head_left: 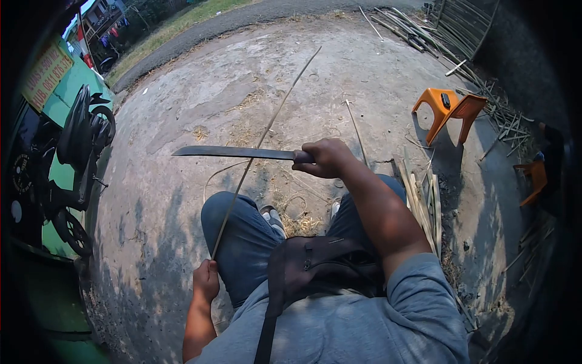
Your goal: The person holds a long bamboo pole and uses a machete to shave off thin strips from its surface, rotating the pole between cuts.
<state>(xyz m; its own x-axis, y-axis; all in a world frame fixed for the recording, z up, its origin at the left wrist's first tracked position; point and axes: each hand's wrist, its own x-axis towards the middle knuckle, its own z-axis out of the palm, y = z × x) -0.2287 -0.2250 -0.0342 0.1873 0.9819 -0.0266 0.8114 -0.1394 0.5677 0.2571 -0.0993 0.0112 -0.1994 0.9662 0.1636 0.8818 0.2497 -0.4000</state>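
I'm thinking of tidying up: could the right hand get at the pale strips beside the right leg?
Probably yes, but not yet: the right hand grips a long knife and would need freeing first. The pale strips lie close beside the right knee, apparently uncovered.

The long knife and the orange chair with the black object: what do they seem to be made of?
The long knife: metal blade, it seems, thin and grey with a faint sheen; its dark, half-hidden handle could be wood or plastic. The orange chair: probably moulded plastic, smooth and evenly coloured.
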